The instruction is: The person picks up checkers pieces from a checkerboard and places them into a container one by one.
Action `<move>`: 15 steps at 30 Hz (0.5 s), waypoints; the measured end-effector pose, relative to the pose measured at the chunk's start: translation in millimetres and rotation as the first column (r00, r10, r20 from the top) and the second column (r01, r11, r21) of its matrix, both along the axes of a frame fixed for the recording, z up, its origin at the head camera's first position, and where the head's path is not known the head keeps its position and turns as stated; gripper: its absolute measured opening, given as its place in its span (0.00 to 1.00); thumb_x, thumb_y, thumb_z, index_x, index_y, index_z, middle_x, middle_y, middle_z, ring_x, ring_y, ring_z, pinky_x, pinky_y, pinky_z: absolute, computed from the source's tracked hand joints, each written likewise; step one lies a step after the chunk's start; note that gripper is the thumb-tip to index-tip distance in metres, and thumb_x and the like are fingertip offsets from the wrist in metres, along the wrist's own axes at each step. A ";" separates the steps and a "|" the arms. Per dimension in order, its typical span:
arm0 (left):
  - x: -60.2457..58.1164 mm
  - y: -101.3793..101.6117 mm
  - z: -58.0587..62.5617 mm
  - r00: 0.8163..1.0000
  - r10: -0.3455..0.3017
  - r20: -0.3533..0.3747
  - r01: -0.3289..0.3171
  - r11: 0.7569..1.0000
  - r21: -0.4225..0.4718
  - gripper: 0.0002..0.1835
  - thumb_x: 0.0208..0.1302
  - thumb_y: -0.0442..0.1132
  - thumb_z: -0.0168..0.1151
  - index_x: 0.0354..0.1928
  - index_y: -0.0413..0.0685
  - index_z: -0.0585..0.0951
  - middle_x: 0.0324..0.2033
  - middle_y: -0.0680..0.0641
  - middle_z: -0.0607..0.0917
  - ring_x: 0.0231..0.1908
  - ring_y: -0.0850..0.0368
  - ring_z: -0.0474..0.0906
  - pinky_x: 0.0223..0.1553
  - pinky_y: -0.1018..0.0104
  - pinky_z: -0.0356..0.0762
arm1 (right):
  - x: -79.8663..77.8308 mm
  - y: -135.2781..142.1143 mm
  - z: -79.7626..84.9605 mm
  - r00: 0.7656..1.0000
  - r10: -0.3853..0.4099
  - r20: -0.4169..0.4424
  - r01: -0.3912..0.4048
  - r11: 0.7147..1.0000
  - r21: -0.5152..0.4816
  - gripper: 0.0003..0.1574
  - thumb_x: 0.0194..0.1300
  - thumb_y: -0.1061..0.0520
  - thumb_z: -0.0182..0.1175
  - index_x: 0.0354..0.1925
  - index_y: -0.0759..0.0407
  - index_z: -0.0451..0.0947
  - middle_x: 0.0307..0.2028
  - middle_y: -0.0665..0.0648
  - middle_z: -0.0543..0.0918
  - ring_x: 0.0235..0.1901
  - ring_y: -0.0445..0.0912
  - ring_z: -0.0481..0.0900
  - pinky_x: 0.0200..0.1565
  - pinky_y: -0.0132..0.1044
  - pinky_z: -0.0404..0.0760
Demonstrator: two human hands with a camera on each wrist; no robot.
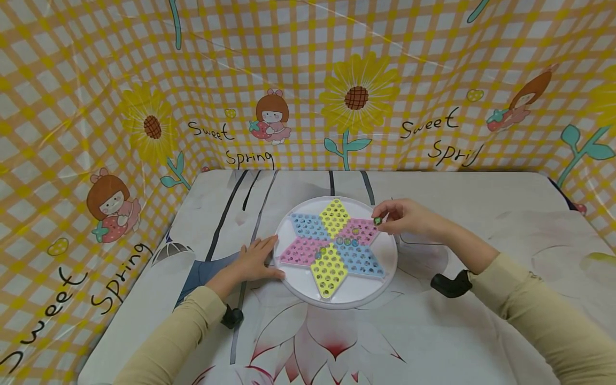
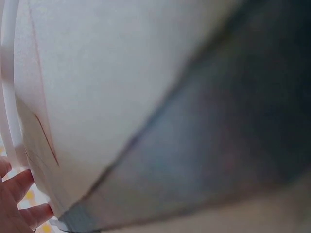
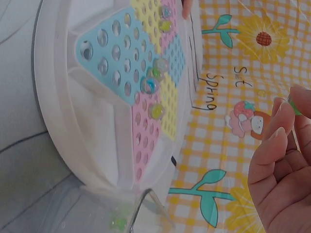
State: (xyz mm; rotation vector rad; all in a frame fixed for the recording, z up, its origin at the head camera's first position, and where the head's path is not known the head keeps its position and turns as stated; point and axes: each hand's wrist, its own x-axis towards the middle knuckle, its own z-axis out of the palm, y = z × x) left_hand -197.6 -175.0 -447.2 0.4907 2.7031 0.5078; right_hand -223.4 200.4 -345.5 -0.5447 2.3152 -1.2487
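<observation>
A round white Chinese checkers board (image 1: 300,286) lies on the table, its star of yellow, pink and blue points full of holes. Several glass marbles (image 3: 156,111) sit in holes near the star's centre and on the pink points. My right hand (image 1: 408,216) pinches a green marble (image 1: 377,220) between thumb and fingertips, over the tip of the right pink point. At the board's left rim my left hand (image 1: 255,260) rests with fingers extended, thumb against the edge. Only a few left fingers (image 2: 19,185) show in the left wrist view.
Right of the board stands a clear plastic container (image 1: 423,259), with a green marble (image 3: 118,222) inside. A dark wrist device (image 1: 451,283) sticks out from the right sleeve, another (image 1: 232,317) from the left. A checked cloth (image 1: 308,64) hangs behind the table.
</observation>
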 end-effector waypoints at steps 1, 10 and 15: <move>-0.1 0.2 0.1 1.000 0.001 0.001 -0.001 1.000 -0.001 0.54 0.48 0.62 0.64 0.71 0.47 0.49 0.69 0.41 0.54 0.68 0.35 0.43 0.60 0.31 0.38 | -0.2 2.3 0.7 1.000 -0.011 -0.003 0.011 1.000 0.003 0.17 0.58 0.59 0.61 0.46 0.63 0.73 0.36 0.59 0.75 0.32 0.45 0.70 0.33 0.34 0.75; -0.3 0.3 0.1 1.000 0.004 0.000 -0.004 1.000 -0.006 0.55 0.48 0.63 0.64 0.71 0.47 0.49 0.69 0.41 0.53 0.68 0.35 0.42 0.60 0.31 0.38 | -2.5 23.7 2.2 0.996 -0.071 -0.049 0.071 0.997 -0.001 0.18 0.59 0.59 0.61 0.47 0.64 0.72 0.32 0.57 0.76 0.29 0.43 0.72 0.31 0.34 0.75; 0.5 0.1 0.4 1.000 0.002 0.001 -0.002 1.000 0.003 0.55 0.48 0.63 0.64 0.71 0.47 0.49 0.69 0.41 0.53 0.68 0.35 0.42 0.60 0.31 0.38 | -4.0 36.1 1.8 0.993 -0.100 -0.069 0.102 0.995 0.021 0.19 0.60 0.57 0.60 0.47 0.65 0.72 0.32 0.58 0.77 0.30 0.44 0.74 0.31 0.34 0.76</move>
